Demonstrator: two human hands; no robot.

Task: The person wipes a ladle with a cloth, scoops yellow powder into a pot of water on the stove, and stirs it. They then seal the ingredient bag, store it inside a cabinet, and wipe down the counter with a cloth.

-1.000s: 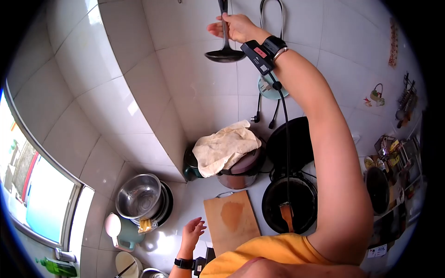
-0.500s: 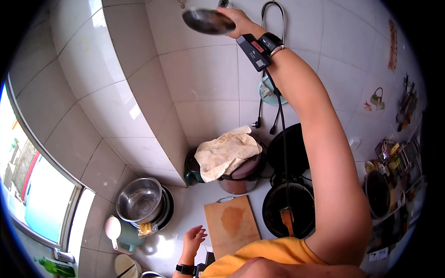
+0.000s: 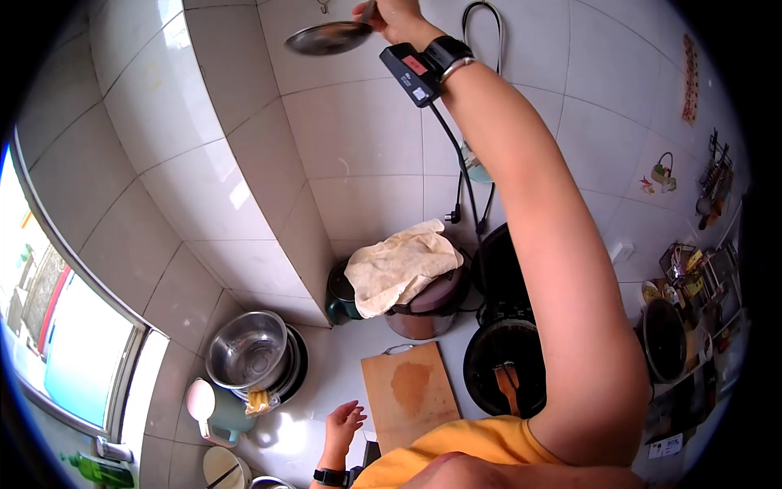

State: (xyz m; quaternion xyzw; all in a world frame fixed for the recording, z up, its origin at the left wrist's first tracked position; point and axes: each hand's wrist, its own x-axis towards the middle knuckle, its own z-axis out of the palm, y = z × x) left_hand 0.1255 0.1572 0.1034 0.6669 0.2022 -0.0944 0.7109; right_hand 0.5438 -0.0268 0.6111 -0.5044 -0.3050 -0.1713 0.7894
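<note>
Your right hand point(image 3: 397, 19) pinches the ladle point(image 3: 328, 37) by its handle point(image 3: 369, 12), presumably for reach; near, your left hand point(image 3: 342, 425) spreads loosely, empty.

Pale tiled walls point(image 3: 358, 134), bright daylit window point(image 3: 90, 350)

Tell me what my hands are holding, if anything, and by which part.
The right hand holds a ladle by its handle, close to the scoop end; the left hand holds nothing.

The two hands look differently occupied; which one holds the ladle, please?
The right hand, raised high, grips the ladle; the left hand, lower, near the wooden board, appears empty.
</note>
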